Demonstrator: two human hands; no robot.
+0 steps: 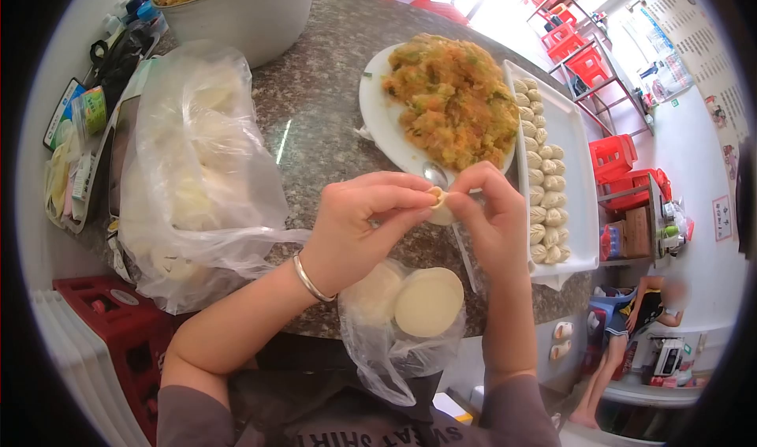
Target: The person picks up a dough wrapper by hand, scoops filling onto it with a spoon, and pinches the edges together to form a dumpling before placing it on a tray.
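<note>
Above a speckled surface (315, 92), the left hand (359, 214) and right hand (498, 218) pinch one dumpling (443, 213) between them. Just beyond is a plate (375, 115) of filling (453, 104); wrappers (430, 302) lie on the near side, a tray (582, 210) of pleated dumplings (554, 183) to the right.

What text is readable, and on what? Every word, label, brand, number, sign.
"SWEAT SHIRT", upside down: dark grey-brown fabric shirt.
Too small or blurred: large pale printed wall poster; small white red-bordered wall sign; green cylindrical container; red plastic crate.
No other text or number is legible.
</note>
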